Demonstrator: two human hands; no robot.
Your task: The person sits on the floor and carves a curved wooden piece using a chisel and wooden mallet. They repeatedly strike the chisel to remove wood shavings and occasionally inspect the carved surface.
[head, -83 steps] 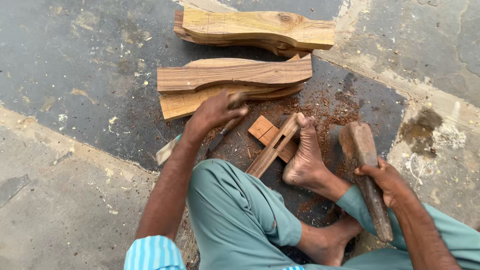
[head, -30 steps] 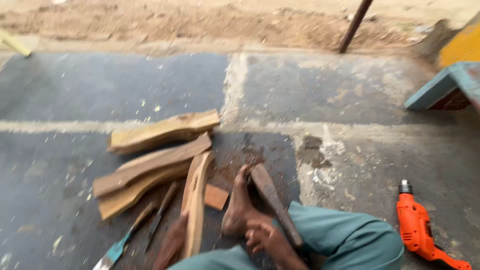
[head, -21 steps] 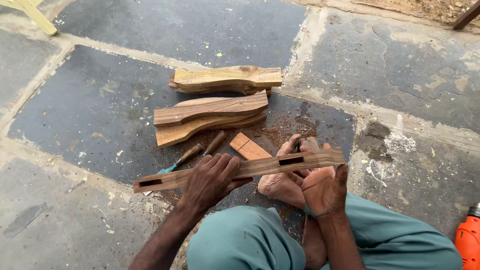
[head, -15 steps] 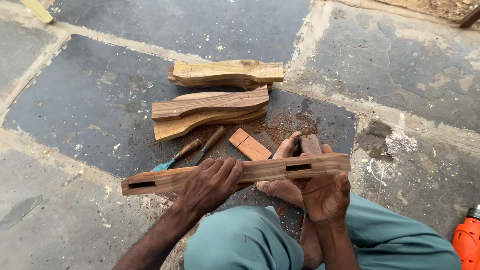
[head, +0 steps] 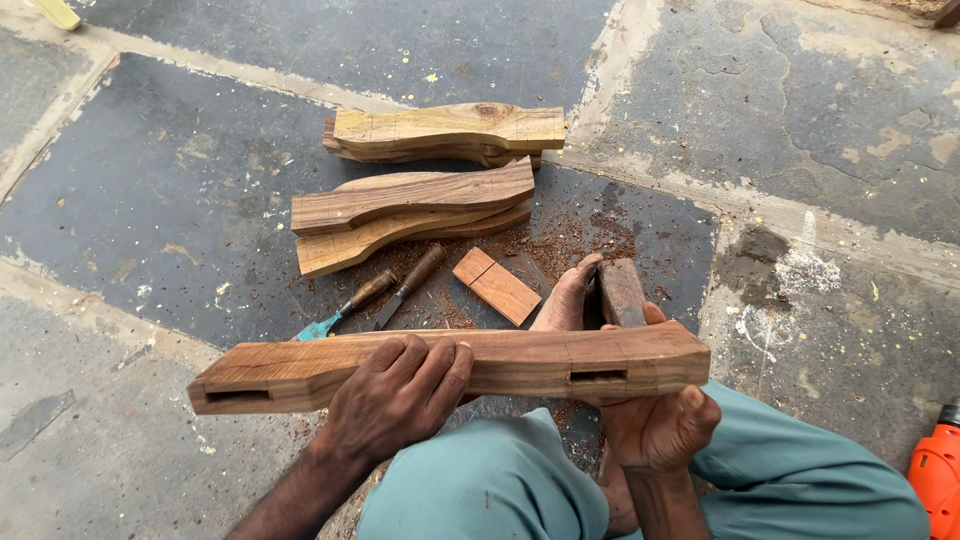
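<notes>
We count one long mortised wooden rail (head: pixel 520 362) with two slots, held in two hands: left hand (head: pixel 400 400), right hand (head: pixel 655 425). Three curved wooden pieces (head: pixel 410 200), two chisels (head: pixel 385 295), one small flat block (head: pixel 497 286). One mallet (head: pixel 622 292), one orange drill (head: pixel 935 475), one bare foot (head: pixel 567 297).

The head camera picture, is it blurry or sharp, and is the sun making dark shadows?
Head view: sharp, no motion blur; the grain on the wooden rail and the sawdust on the stone floor show clearly. Light is soft and even, with only faint shadows under the rail and the stacked wooden pieces. No glare. The orange drill is cut off at the right edge.
</notes>
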